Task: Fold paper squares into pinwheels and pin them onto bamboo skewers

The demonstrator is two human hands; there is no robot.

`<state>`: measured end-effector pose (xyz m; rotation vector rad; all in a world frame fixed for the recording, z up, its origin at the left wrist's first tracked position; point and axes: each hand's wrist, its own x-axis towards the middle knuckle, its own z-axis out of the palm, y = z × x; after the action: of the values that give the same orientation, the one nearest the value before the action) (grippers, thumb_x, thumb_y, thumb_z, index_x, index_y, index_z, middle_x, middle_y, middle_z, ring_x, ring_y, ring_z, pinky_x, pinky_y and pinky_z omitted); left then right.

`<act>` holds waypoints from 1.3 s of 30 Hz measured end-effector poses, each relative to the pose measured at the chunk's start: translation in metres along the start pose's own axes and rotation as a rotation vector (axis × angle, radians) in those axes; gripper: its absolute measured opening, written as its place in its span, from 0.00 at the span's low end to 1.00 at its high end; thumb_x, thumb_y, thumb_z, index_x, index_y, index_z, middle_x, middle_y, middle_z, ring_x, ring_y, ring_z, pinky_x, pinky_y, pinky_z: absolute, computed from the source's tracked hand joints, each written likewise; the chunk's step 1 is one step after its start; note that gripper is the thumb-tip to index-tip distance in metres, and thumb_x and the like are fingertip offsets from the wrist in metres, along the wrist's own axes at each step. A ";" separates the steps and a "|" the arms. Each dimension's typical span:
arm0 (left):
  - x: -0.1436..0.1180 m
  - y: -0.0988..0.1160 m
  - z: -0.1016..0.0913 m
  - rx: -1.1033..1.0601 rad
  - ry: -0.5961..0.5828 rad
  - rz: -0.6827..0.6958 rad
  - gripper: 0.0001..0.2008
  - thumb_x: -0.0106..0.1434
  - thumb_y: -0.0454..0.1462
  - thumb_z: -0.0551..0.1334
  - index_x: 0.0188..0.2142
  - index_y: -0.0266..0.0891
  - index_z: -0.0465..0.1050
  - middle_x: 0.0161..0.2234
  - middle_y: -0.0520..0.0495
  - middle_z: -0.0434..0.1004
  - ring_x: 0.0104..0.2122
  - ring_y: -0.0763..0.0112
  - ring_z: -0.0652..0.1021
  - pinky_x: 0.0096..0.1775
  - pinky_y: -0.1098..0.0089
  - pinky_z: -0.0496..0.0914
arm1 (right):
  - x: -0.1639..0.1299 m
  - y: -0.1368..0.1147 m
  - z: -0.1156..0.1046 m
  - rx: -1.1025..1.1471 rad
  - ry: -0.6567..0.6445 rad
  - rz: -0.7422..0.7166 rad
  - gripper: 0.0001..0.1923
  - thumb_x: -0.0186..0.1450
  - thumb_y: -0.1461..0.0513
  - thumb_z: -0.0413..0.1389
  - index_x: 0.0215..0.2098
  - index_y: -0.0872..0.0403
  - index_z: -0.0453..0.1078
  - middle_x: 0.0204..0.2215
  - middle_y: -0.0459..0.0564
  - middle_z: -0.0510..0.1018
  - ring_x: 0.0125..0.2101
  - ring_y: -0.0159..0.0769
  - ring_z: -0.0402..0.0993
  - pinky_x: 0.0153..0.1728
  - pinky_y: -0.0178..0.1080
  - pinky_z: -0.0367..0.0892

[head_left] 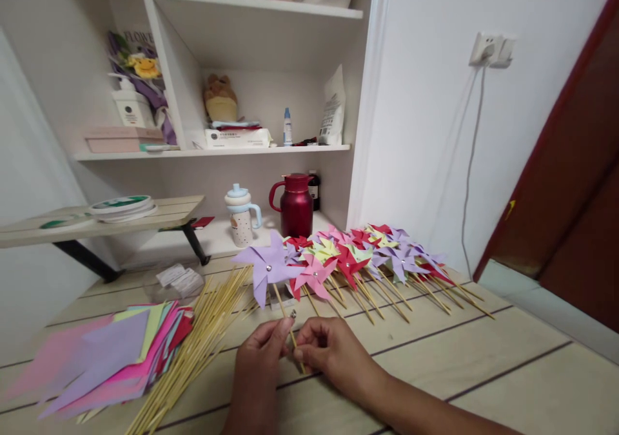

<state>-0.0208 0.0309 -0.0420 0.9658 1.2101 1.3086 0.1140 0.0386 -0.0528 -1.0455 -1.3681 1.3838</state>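
Note:
My left hand (264, 351) is closed in a pinch, with a small shiny metal piece (293, 315) showing at the thumb tip. My right hand (333, 351) pinches a thin wooden stick (303, 365) just right of it. This stick lines up with the one under a purple paper pinwheel (269, 269) beyond my hands; whether they are one stick I cannot tell. A pink pinwheel (315, 275) lies beside the purple one, and several red, yellow, green and purple pinwheels spread behind and to the right.
Left of my hands lie a bundle of wooden sticks (193, 332) and a stack of coloured paper sheets (111, 351). A clear container (174, 281) holds white packets. Tape rolls (123, 211) sit on a small raised table. A red jug (296, 206) and a cup (240, 219) stand behind.

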 end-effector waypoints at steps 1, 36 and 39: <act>0.000 0.000 0.000 -0.006 0.009 0.009 0.17 0.48 0.48 0.70 0.27 0.36 0.78 0.21 0.53 0.69 0.25 0.71 0.67 0.31 0.71 0.63 | 0.000 0.001 0.000 -0.005 -0.002 -0.007 0.04 0.51 0.64 0.59 0.22 0.55 0.68 0.16 0.40 0.69 0.18 0.28 0.63 0.22 0.32 0.57; 0.008 -0.017 0.003 -0.186 -0.045 0.043 0.19 0.45 0.50 0.72 0.25 0.36 0.78 0.22 0.52 0.69 0.23 0.76 0.65 0.29 0.73 0.62 | 0.000 -0.002 -0.001 -0.218 0.110 -0.121 0.04 0.53 0.65 0.59 0.21 0.55 0.70 0.15 0.41 0.66 0.19 0.28 0.57 0.21 0.33 0.52; 0.005 -0.012 0.002 -0.155 -0.095 0.027 0.19 0.46 0.50 0.71 0.24 0.35 0.78 0.20 0.52 0.68 0.23 0.75 0.64 0.29 0.73 0.61 | -0.001 -0.004 -0.001 -0.228 0.124 -0.122 0.04 0.53 0.65 0.58 0.21 0.55 0.71 0.15 0.41 0.66 0.19 0.28 0.57 0.21 0.33 0.52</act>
<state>-0.0175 0.0356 -0.0538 0.9247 1.0109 1.3419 0.1148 0.0380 -0.0488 -1.1545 -1.4959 1.0746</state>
